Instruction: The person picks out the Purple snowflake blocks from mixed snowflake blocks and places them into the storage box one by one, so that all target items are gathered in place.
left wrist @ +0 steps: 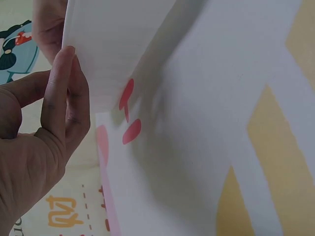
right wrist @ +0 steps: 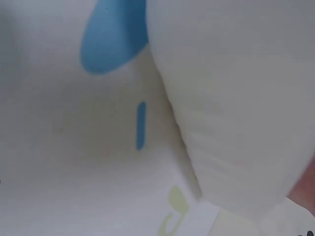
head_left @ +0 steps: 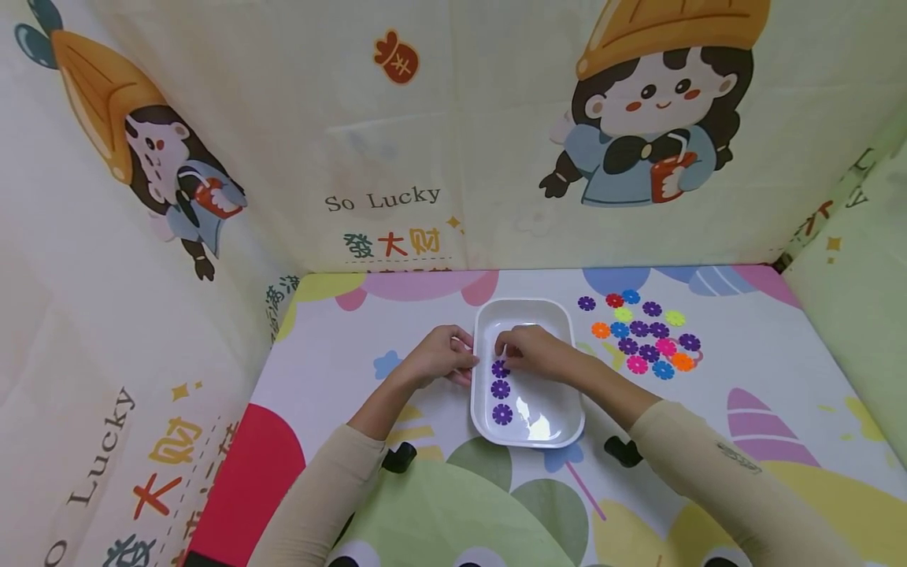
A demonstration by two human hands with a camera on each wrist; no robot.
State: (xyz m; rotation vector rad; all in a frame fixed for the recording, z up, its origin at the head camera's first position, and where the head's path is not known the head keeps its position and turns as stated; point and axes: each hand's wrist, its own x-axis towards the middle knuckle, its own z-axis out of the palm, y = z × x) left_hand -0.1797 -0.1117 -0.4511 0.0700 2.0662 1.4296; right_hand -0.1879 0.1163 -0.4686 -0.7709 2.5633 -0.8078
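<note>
A white tray (head_left: 546, 374) stands on the table with a column of purple flower-shaped pieces along its left side. The middle purple flower piece (head_left: 500, 389) and the lowest one (head_left: 502, 414) lie uncovered. My left hand (head_left: 439, 354) holds the tray's left rim, fingers against its outer wall in the left wrist view. Inside the tray, the curled fingers of my right hand (head_left: 534, 352) pinch at the top purple flower piece (head_left: 499, 369) and partly cover it. The right wrist view has mostly a pale sleeve (right wrist: 236, 98), so the fingertips are hidden there.
Right of the tray lies a loose group of flower pieces in several colours, such as an orange one (head_left: 601, 330) and a blue one (head_left: 663, 370). A patterned cloth (head_left: 496, 157) hangs behind and at both sides of the printed table (head_left: 319, 339).
</note>
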